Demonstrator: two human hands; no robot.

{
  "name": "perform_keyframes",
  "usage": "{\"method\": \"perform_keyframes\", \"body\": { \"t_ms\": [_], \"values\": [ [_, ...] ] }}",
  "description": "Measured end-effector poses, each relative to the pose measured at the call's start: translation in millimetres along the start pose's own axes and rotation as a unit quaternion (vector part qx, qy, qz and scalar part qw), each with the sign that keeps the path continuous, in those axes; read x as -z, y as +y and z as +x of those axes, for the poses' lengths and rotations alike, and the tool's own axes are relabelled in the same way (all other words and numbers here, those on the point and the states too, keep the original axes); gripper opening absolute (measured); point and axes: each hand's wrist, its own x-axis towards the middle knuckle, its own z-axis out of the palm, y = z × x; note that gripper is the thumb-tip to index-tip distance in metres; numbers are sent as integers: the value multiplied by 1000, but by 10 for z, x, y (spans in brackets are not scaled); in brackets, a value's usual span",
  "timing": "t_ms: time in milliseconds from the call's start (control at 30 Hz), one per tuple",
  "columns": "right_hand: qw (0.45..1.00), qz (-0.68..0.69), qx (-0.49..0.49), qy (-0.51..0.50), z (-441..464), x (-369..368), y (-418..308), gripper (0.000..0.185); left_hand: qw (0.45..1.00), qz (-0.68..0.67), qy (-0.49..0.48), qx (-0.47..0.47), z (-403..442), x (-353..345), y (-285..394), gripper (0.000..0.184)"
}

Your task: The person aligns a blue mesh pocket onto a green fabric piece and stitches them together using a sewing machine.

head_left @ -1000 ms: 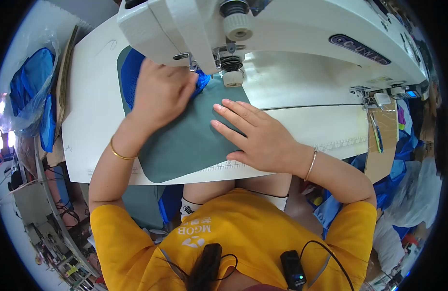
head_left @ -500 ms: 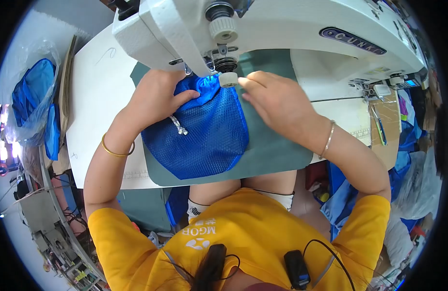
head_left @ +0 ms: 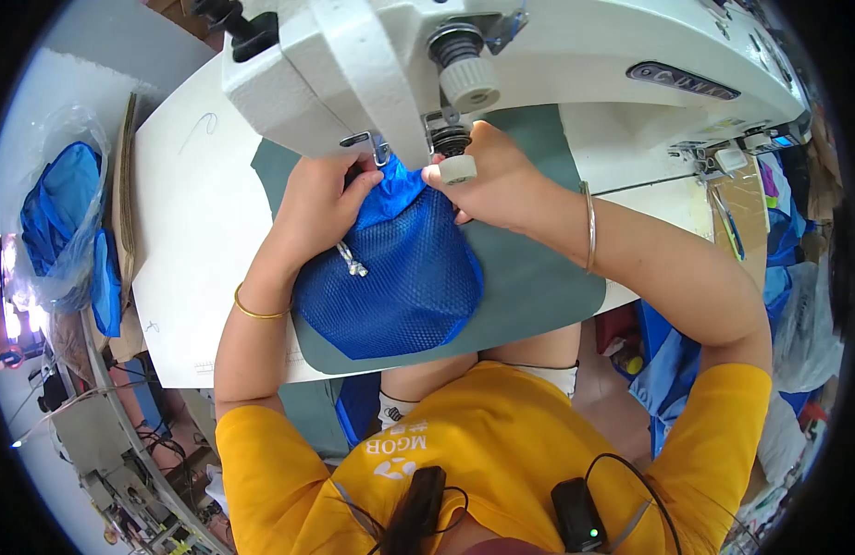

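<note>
A blue mesh drawstring bag (head_left: 390, 287) with a shiny blue fabric top lies on a dark green mat (head_left: 539, 268), under the head of a white sewing machine (head_left: 289, 83). My left hand (head_left: 326, 203) grips the left side of the shiny top, thumb pressed on the fabric. A knotted white cord (head_left: 353, 260) sticks out just below that hand. My right hand (head_left: 497, 180) pinches the right upper edge of the bag; the machine's tension knob (head_left: 458, 170) covers part of its fingers. The needle area is hidden behind the machine head.
On the left hangs a clear plastic bag (head_left: 71, 139) with blue fabric pieces inside. A pen (head_left: 728, 225) lies on cardboard at the right end of the white table (head_left: 196, 268). Blue cloth and plastic bags are heaped below on the right.
My right hand has come in from beside the bag and closed on its upper right edge. My left hand stays on the fabric top. The whole view has shifted slightly.
</note>
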Motion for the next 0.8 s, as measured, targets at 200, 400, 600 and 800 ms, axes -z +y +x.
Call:
{"method": "perform_keyframes", "body": {
  "t_ms": [200,400,600,800],
  "values": [
    [940,292,-144,-105,-31,-18,-15,19,990,119,65,-40,11,-160,-74,16],
    [910,364,-143,-138,-3,-58,124,14,996,33,77,-16,-36,-97,-60,15],
    [912,346,-175,-133,-6,-21,-68,14,991,71,81,-75,-91,-115,-106,19],
    [904,365,-206,-84,-172,-229,-79,21,992,87,50,-73,-91,-46,12,23]
  ]
}}
